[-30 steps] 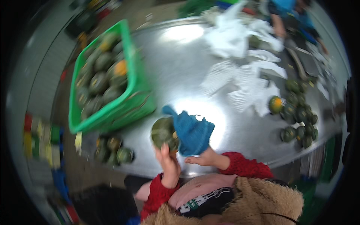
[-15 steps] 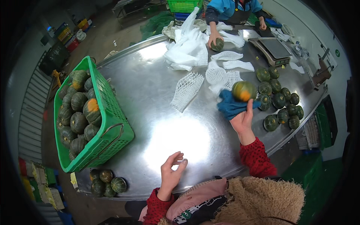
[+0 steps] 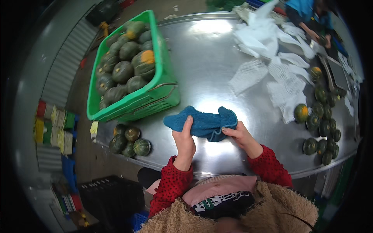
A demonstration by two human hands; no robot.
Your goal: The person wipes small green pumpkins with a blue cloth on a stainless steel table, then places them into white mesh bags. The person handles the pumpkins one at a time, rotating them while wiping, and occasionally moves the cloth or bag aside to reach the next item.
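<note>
Stretched between my two hands over the near middle of the table is a blue knitted cloth point(image 3: 204, 123) with a rolled edge at its right end. My left hand point(image 3: 184, 141) grips its left part, thumb on top. The right end is pinched by my right hand point(image 3: 241, 138). Nearest on the right, a green pumpkin with an orange patch point(image 3: 301, 113) stands on the metal table, beside several other small green pumpkins point(image 3: 318, 110). To the left of my hands, several more pumpkins point(image 3: 142, 147) sit at the table's near left corner.
A green plastic crate point(image 3: 169, 93) heaped with pumpkins point(image 3: 122, 72) stands on the left of the metal table point(image 3: 194, 50). White foam net sleeves point(image 3: 256, 35) lie at the back right. Across the table, a person in blue point(image 3: 307, 15) works beside a scale point(image 3: 337, 73).
The pumpkin from my right hand now stands on the table at the right. Both my hands have come together on the blue cloth. The view has swung to the right.
</note>
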